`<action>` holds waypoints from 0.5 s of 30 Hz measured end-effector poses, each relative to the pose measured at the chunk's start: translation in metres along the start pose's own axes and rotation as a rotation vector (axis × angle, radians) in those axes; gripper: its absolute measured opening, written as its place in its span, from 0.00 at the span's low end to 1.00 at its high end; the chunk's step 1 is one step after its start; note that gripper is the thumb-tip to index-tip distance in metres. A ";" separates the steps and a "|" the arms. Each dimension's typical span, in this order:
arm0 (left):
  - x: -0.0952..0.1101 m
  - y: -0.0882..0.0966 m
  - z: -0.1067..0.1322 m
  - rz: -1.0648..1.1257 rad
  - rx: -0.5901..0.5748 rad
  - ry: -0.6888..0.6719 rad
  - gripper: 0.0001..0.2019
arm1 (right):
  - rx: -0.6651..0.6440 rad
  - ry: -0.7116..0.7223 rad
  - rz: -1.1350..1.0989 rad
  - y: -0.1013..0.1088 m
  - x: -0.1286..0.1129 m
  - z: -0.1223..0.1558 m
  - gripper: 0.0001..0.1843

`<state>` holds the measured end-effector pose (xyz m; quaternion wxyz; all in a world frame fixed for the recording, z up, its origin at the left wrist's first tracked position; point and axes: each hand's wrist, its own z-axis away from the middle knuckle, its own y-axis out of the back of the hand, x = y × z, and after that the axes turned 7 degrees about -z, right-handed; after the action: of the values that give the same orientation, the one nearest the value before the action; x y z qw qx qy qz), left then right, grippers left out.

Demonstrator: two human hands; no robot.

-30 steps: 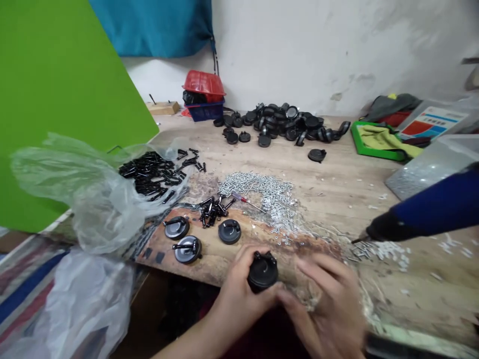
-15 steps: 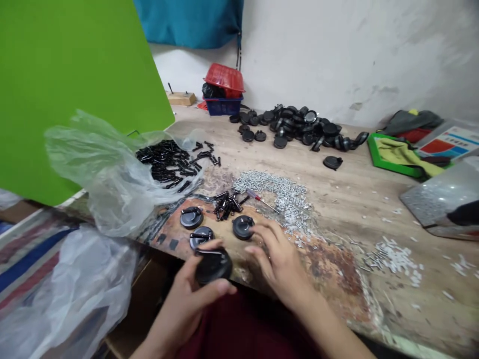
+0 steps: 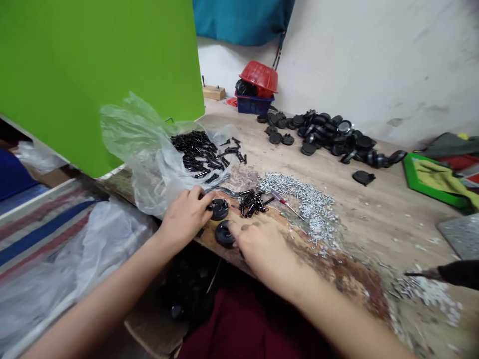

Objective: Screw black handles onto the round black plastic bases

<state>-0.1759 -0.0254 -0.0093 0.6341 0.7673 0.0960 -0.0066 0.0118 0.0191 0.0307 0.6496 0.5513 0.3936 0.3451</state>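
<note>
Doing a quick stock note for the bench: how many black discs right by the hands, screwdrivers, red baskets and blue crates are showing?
Nearest black discs: 2 in view
Screwdriver: 1
Red basket: 1
Blue crate: 1
Total: 5

a worn wooden workbench (image 3: 377, 219) runs across the view, its top stained rusty brown near the front edge. at the back stand a blue plastic crate (image 3: 254, 104) and a wooden block (image 3: 213, 92). to the right of the crate lies a heap of round black caps (image 3: 329, 133), with a lone cap (image 3: 363, 177) just apart from it. a clear plastic bag (image 3: 149, 169) lies open at the left, holding black pins (image 3: 194, 146). silver screws (image 3: 303, 204) spread over the middle around a small screwdriver (image 3: 285, 203), just beside a little pile of black bolts (image 3: 251, 203). a black disc (image 3: 219, 209) and a second disc (image 3: 223, 234) sit near the front edge. a green tray (image 3: 430, 182) lies at the right.
</note>
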 end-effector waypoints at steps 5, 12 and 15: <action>0.007 0.002 -0.013 -0.211 -0.045 -0.160 0.13 | -0.014 0.044 -0.027 -0.014 -0.011 -0.034 0.11; -0.008 -0.011 -0.011 -0.144 -0.069 -0.165 0.15 | -0.033 0.025 -0.040 -0.020 -0.004 -0.047 0.11; -0.019 0.002 0.004 -0.070 -0.062 -0.120 0.13 | -0.017 0.028 -0.062 -0.011 -0.014 -0.042 0.09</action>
<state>-0.1940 -0.0319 -0.0058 0.6616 0.7416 0.0847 -0.0718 -0.0323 0.0237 0.0180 0.6588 0.5286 0.4167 0.3360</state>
